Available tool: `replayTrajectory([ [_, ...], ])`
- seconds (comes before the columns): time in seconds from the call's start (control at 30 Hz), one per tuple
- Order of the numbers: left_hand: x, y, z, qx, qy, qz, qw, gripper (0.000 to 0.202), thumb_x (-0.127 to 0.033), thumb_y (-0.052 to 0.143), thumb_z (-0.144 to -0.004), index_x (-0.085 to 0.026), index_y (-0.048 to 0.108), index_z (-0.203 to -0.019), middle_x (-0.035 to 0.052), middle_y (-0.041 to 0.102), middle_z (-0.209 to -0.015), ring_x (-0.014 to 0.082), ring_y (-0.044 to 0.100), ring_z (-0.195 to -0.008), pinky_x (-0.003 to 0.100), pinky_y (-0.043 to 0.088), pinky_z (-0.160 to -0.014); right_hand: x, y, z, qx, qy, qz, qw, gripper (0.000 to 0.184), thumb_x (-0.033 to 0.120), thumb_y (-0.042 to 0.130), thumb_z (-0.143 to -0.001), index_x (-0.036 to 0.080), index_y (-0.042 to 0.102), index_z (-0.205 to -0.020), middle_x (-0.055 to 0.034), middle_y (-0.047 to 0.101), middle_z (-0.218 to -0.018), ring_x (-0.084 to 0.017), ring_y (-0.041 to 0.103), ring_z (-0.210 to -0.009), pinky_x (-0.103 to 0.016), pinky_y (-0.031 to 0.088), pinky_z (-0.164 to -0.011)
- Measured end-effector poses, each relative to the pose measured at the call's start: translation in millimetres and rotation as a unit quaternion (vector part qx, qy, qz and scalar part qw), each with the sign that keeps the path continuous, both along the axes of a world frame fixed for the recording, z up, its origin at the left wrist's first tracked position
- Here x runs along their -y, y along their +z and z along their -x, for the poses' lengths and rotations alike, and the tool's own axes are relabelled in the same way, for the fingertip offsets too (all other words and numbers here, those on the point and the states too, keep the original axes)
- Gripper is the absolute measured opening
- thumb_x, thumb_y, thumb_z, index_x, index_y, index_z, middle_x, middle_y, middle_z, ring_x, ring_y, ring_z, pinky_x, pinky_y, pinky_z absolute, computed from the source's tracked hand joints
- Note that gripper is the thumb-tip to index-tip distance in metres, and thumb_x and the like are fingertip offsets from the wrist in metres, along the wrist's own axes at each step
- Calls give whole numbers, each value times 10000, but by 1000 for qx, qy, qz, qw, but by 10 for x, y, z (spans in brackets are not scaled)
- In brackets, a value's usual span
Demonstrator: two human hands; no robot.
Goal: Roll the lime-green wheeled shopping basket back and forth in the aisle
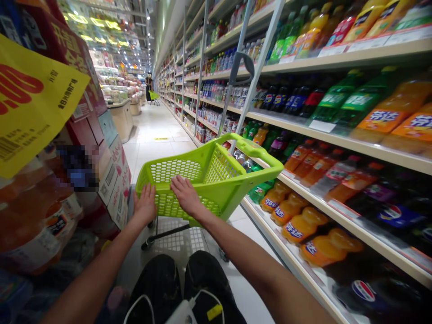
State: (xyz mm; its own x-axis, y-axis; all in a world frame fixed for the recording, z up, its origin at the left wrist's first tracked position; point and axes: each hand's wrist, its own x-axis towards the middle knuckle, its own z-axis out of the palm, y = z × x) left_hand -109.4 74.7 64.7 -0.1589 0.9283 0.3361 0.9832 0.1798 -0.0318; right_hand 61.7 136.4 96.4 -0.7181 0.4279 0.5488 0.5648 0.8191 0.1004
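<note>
A lime-green shopping cart (232, 191) with a perforated basket stands in the aisle in front of my knees, its handle toward the shelves. My left hand (146, 201) rests against the basket's left end, fingers stretched out and flat on the plastic. Along the near rim lies my right hand (185, 192), its fingers extended over the edge and pointing up and left. Both hands touch the cart without visibly wrapping round it. The basket's floor is largely hidden by its near wall and my right hand.
Shelves of soft drink bottles (297, 216) line the right side. A grey-handled ladder (241, 67) leans there. Stacked cartons (114, 189) and a yellow price sign (37, 103) crowd the left. Farther along the tiled aisle are a person (148, 87) and another green cart (154, 96).
</note>
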Motion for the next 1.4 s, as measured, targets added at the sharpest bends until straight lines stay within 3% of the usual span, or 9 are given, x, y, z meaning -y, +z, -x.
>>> replayTrajectory([
  [0.2,-45,103,-39,-10,-4,45,999,693,-152,410,-679,-87,273,-1354,151,317,-1415,268,257,-1314,554,144,-1056,-236,-19,-779,-2,-47,-33,998,368,79,397,-842,151,553,-1168,-104,489,-1296,-217,341,-1273,-443,274,-1029],
  [0.33,-13,131,17,-22,-18,68,997,712,-172,433,-680,-126,245,-1365,133,311,-1422,253,247,-1320,554,127,-1057,-308,86,-1336,-38,-125,-85,988,398,94,381,-838,171,538,-1195,-89,485,-1303,-228,325,-1276,-459,236,-1039],
  [0.43,-9,129,-3,-14,-5,67,998,714,-161,429,-681,-122,240,-1369,138,305,-1424,257,228,-1328,543,143,-1057,-326,124,-1557,-74,-165,-113,977,399,120,377,-847,176,523,-1214,-91,477,-1309,-231,316,-1277,-462,245,-1026],
  [0.67,-47,147,-27,6,2,77,997,726,-108,403,-662,-118,244,-1371,119,288,-1435,245,223,-1331,560,154,-1051,-398,-17,-1403,-84,-151,-142,975,350,119,369,-854,151,577,-1133,-93,545,-1233,-242,341,-1247,-478,220,-1023],
  [1.07,-142,-10,-34,0,-29,36,999,728,-169,438,-682,-85,231,-1375,131,251,-1447,256,205,-1337,509,165,-1071,-687,9,-1415,-75,-181,-83,977,376,94,372,-832,134,560,-1155,-105,522,-1256,-245,346,-1246,-468,246,-1022],
  [1.4,-99,17,-31,1,-54,24,998,724,-244,438,-710,-38,218,-1368,146,258,-1441,260,223,-1330,491,160,-1083,-666,-193,-804,-87,-102,32,990,399,95,348,-856,158,539,-1201,-99,481,-1304,-223,311,-1289,-466,272,-1038],
])
